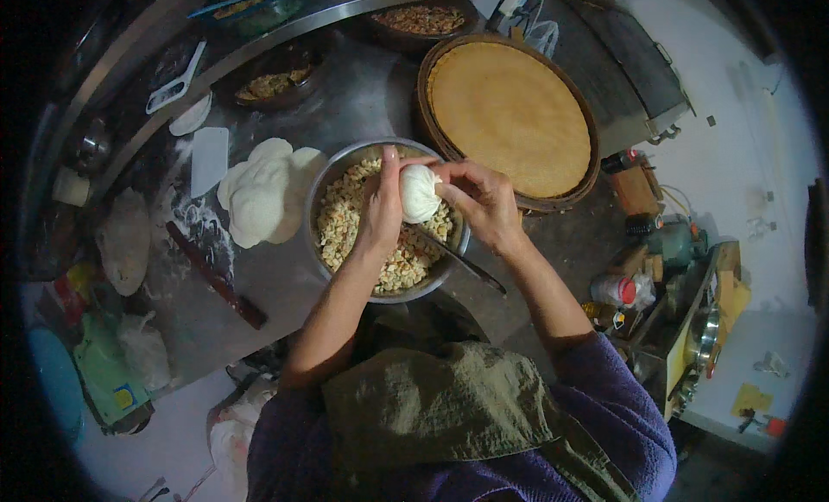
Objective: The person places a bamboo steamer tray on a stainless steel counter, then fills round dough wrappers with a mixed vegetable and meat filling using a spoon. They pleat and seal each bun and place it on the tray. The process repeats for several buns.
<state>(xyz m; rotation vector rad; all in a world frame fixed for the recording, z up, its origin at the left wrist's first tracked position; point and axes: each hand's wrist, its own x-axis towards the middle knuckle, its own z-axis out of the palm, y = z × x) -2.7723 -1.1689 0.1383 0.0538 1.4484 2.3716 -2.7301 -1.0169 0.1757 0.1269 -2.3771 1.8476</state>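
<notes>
Over a steel bowl (313, 243) of diced filling (340, 227), my left hand (383, 207) cradles a white dough bun (420, 194) from its left side. The thumb and fingers of my right hand (482, 201) pinch the gathered edge of the same bun on its right. A dark-handled spoon or similar utensil (463, 259) leans in the bowl, its handle crossing the lower right rim. Left of the bowl lies a pile of flat, overlapping dough rounds (262, 194). What the bun holds inside is hidden.
A round steamer tray with a tan cloth liner (511, 113) stands at the upper right. On the floured table (285, 301) lie a dark rolling pin (214, 275) and a white scraper (210, 162). Bowls of other fillings (275, 84) stand farther back. Jars (612, 289) and boxes crowd the right.
</notes>
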